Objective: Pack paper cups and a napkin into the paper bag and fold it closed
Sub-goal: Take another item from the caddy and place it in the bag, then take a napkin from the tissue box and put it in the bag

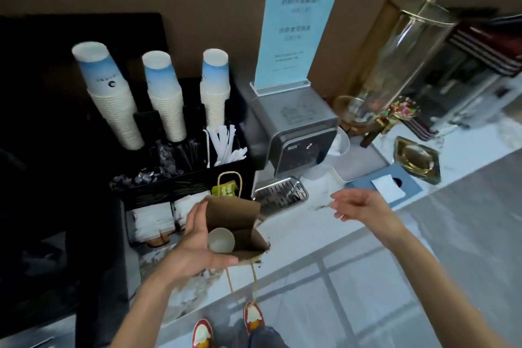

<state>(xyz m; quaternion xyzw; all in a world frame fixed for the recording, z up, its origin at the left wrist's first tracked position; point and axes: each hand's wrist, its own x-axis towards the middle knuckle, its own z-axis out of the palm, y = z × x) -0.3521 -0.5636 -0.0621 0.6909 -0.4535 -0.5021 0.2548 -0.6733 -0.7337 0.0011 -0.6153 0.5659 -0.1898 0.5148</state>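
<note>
My left hand (195,246) grips the near left side of an open brown paper bag (240,220) held above the counter edge. A white paper cup (221,239) lies inside the bag, its mouth facing up. The bag's twine handles hang below and rise behind it. My right hand (358,206) hovers to the right of the bag, fingers spread, holding nothing. Three stacks of upside-down blue-and-white paper cups (162,93) stand in a black organiser at the back left. White napkins (154,220) lie in a tray left of the bag.
A grey water dispenser (296,133) with a metal drip tray (279,195) stands behind the bag. A blue sign (296,28) sits on it. White straws (223,144), a glass jar (401,56), a gold dish (416,158) and a blue box (387,186) are further right.
</note>
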